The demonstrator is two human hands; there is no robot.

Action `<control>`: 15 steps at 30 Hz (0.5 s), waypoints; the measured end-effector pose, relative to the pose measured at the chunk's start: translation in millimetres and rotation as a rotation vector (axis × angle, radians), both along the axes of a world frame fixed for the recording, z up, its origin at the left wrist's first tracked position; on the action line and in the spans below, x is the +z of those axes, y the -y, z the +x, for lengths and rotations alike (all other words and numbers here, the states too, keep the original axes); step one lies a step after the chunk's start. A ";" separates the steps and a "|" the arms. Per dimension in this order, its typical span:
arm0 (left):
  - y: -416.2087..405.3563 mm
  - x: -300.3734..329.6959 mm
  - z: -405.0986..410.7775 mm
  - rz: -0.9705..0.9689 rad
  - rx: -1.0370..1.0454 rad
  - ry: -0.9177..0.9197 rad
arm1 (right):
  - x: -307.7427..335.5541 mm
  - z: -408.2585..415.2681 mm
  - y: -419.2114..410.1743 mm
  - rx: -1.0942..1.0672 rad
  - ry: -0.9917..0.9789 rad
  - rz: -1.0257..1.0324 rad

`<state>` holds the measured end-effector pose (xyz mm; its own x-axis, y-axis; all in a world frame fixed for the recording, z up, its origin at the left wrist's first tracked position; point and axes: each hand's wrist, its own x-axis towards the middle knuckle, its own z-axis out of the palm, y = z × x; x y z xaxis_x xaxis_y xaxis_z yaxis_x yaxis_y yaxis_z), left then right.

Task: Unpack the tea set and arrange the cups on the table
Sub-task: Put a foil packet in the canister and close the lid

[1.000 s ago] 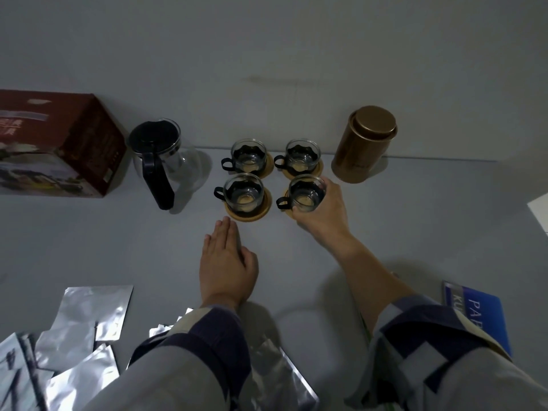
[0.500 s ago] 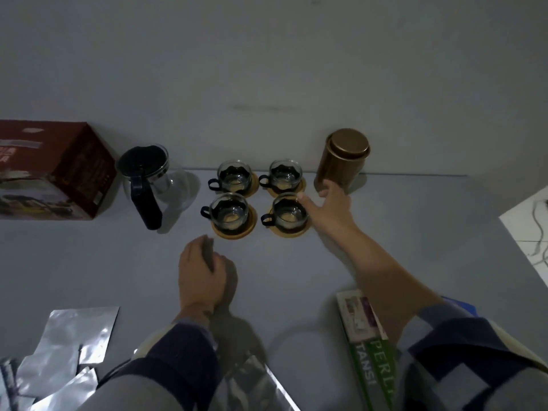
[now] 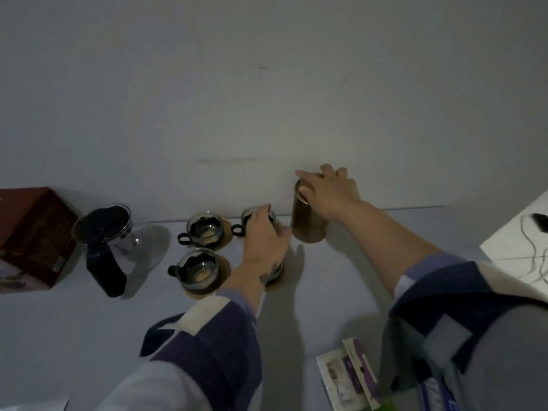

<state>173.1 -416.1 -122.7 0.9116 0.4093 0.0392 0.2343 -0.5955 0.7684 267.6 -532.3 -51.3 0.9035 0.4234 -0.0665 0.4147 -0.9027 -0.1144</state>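
Observation:
Four glass cups with black handles stand on round wooden coasters by the wall. The back left cup [image 3: 204, 229] and the front left cup [image 3: 197, 268] are uncovered. My left hand [image 3: 264, 243] reaches over the right pair, its fingers curled over the rim of the back right cup [image 3: 248, 216]. Only an edge of the front right cup [image 3: 276, 274] shows under my wrist. My right hand [image 3: 329, 192] grips the top of the copper canister [image 3: 307, 223], which stands upright against the wall, right of the cups.
A glass teapot [image 3: 103, 229] with a black lid and handle stands left of the cups, and a dark red box [image 3: 29, 235] lies beyond it. Printed leaflets [image 3: 350, 378] lie at the near right. A white surface with a cable [image 3: 530, 235] adjoins the table's right end.
My right hand left the front right cup and rose onto the canister's top. My left hand lifted off the table and reached forward over the right-hand cups. The view tilted upward.

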 end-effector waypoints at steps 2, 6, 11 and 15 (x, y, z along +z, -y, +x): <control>11.6 -6.3 19.3 -0.098 -0.021 -0.099 | -7.7 6.5 -0.3 0.048 0.043 -0.074; 28.1 -15.6 46.3 -0.155 -0.042 -0.095 | -15.7 18.0 2.1 0.131 0.157 -0.066; 32.4 -23.6 67.9 -0.241 -0.029 -0.002 | -22.4 21.5 3.6 0.178 0.267 -0.130; 26.8 -32.1 70.1 -0.191 -0.060 0.022 | -15.2 25.2 -0.9 0.187 0.213 -0.142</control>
<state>243.3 -443.0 -154.8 0.9342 0.3565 -0.0136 0.1848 -0.4510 0.8732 292.7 -531.4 -66.6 0.8107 0.5837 0.0456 0.5762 -0.8093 0.1146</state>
